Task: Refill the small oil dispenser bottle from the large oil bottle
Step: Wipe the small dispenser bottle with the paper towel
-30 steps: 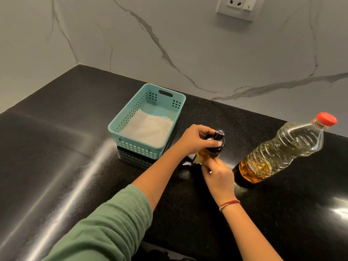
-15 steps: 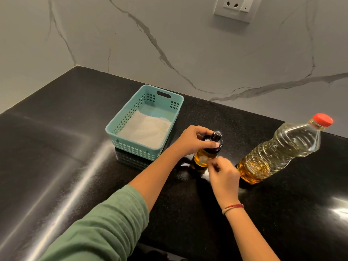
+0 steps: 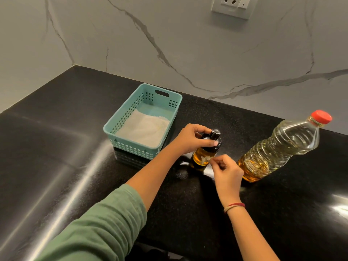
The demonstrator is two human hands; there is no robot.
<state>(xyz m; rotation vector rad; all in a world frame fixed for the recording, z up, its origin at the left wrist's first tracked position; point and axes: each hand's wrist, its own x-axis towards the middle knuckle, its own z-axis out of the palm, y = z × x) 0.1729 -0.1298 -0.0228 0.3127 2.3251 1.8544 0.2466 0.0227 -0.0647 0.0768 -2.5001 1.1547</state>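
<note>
The small oil dispenser bottle (image 3: 201, 157) stands upright on the black counter, with amber oil in its glass body and a black pump cap. My left hand (image 3: 190, 139) grips that cap from the left and above. My right hand (image 3: 227, 171) is beside the bottle's lower right with its fingers curled. Its thumb and forefinger tips meet at a white patch on the glass, and I cannot tell whether they pinch anything. The large oil bottle (image 3: 278, 149) stands to the right, tilted in this wide view. Its red cap (image 3: 321, 117) is on, and it is partly filled with oil.
A teal plastic basket (image 3: 120, 127) with a white cloth or paper inside sits just left of the small bottle. The glossy black counter (image 3: 56, 157) ends at a marble wall behind, and a wall socket (image 3: 231, 6) is high up.
My right hand has let go of the small bottle's body and drawn back a little to its right side. The left hand stays on the cap.
</note>
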